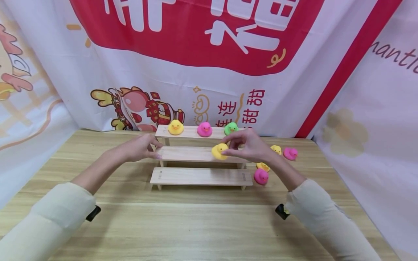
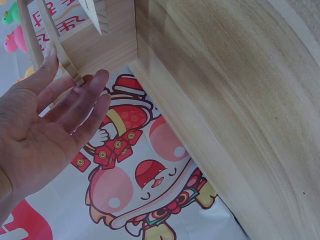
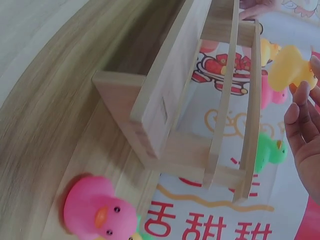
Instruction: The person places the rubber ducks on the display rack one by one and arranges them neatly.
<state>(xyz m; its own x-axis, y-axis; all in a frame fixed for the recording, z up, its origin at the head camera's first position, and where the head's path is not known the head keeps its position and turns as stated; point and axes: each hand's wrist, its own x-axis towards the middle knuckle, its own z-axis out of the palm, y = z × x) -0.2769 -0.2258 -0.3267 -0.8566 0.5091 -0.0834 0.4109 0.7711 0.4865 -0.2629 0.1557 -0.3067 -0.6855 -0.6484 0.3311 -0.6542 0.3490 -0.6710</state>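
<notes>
A three-tier wooden step rack [image 1: 187, 154] stands on the table. My left hand [image 1: 142, 148] grips the left end of its middle tier; in the left wrist view, thumb and fingers lie around the plank end [image 2: 70, 67]. Between the thumb and fingers of my right hand [image 1: 249, 145], a yellow rubber duck [image 1: 218, 151] is pinched in the air over the right part of the middle tier. Along the top tier sit a yellow duck [image 1: 175, 127], a pink duck [image 1: 204, 129] and a green duck [image 1: 231, 128], left to right. No duck sits on the bottom tier [image 1: 199, 176].
Right of the rack, several more ducks lie on the table, among them a pink duck [image 1: 261, 176], a yellow duck [image 1: 276, 149] and another pink duck [image 1: 290, 153]. A printed cloth [image 1: 183, 83] hangs close behind the rack and along both sides.
</notes>
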